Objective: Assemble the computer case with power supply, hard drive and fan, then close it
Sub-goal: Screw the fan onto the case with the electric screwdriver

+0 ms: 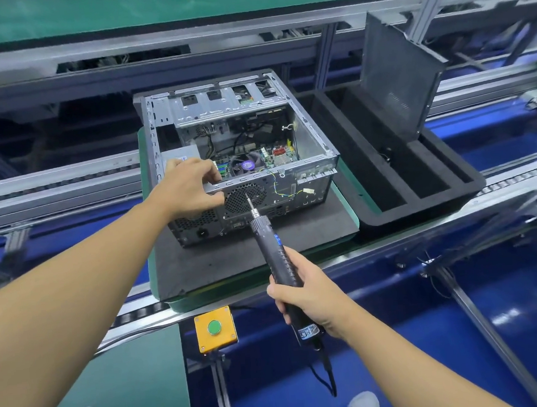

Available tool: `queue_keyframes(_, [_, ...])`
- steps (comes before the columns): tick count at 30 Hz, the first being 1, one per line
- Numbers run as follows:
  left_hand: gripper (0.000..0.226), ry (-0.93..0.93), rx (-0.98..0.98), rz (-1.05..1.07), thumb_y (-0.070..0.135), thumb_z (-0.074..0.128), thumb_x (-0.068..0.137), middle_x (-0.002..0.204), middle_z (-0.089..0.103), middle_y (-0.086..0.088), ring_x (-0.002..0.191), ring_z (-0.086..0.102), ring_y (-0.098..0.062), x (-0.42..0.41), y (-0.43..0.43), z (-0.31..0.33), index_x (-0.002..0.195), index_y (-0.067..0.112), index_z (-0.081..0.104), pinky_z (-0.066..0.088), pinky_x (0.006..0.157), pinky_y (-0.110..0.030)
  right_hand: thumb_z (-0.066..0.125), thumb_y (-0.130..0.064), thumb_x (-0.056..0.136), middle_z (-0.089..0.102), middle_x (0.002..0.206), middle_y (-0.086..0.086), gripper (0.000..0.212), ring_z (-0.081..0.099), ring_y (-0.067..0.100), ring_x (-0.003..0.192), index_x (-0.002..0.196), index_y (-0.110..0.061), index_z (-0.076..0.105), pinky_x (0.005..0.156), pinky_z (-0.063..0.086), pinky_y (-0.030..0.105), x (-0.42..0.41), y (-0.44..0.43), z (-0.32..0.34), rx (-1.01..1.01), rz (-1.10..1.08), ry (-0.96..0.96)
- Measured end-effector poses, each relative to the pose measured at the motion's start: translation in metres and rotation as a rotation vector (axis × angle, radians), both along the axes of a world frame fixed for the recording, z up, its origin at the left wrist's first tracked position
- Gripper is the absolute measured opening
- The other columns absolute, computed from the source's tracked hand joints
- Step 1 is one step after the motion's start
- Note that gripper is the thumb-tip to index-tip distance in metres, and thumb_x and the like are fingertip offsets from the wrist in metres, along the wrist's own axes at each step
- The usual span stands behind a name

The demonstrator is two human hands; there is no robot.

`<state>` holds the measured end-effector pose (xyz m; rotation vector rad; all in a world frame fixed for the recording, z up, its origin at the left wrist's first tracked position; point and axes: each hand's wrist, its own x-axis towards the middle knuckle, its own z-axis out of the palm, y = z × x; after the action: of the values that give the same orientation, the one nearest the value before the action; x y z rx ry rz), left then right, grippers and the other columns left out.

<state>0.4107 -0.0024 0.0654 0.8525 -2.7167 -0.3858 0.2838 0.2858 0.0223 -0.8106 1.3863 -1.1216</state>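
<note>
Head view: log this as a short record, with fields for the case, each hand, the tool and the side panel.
unit: open silver metal computer case, lying on its side on a dark foam mat
left hand: grips the case's rear top edge
right hand: holds a black electric screwdriver
bit: at the round rear fan grille
lid: dark side panel standing upright in black foam tray, right of case

Single head-worn wide-angle view, looking forward and down, close over open computer case on conveyor bench

Bright even light, wide-angle bowed edges, right edge perhaps motion-blurred
</note>
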Motion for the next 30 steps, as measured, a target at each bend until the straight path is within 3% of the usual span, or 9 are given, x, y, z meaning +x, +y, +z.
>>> queue_keyframes(7, [0.030, 0.005, 0.009, 0.008, 0.055, 0.053, 0.067, 0.086, 0.059, 0.013, 0.087, 0.050, -0.010, -0.002, 0.000, 0.001, 0.084, 0.029, 0.056, 0.024, 0.092, -0.031, 0.071, -0.014, 0.090, 0.061, 0.080, 0.005, 0.051, 0.055, 0.021, 0.056, 0.134, -0.030, 0.051, 0.056, 0.052, 0.033, 0.007, -0.004, 0.002, -0.010, 0.010, -0.018])
queue_keyframes(20, [0.036, 0.035, 0.028, 0.010, 0.057, 0.051, 0.063, 0.084, 0.060, 0.013, 0.086, 0.053, -0.013, -0.001, 0.000, 0.002, 0.084, 0.028, 0.058, 0.027, 0.096, -0.033, 0.072, -0.021, 0.087, 0.062, 0.081, 0.008, 0.051, 0.056, 0.025, 0.060, 0.132, -0.036, 0.052, 0.059, 0.053, 0.036, 0.014, -0.013, -0.002, -0.001, 0.032, -0.019])
queue_keyframes(30, [0.038, 0.034, -0.006, 0.020, 0.058, 0.050, 0.066, 0.084, 0.062, 0.007, 0.084, 0.054, -0.016, -0.001, 0.001, -0.001, 0.085, 0.026, 0.058, 0.029, 0.098, -0.034, 0.071, -0.014, 0.090, 0.062, 0.082, 0.005, 0.060, 0.057, 0.019, 0.059, 0.142, -0.031, 0.047, 0.058, 0.053, 0.035, 0.020, -0.023, -0.004, 0.007, 0.027, -0.023])
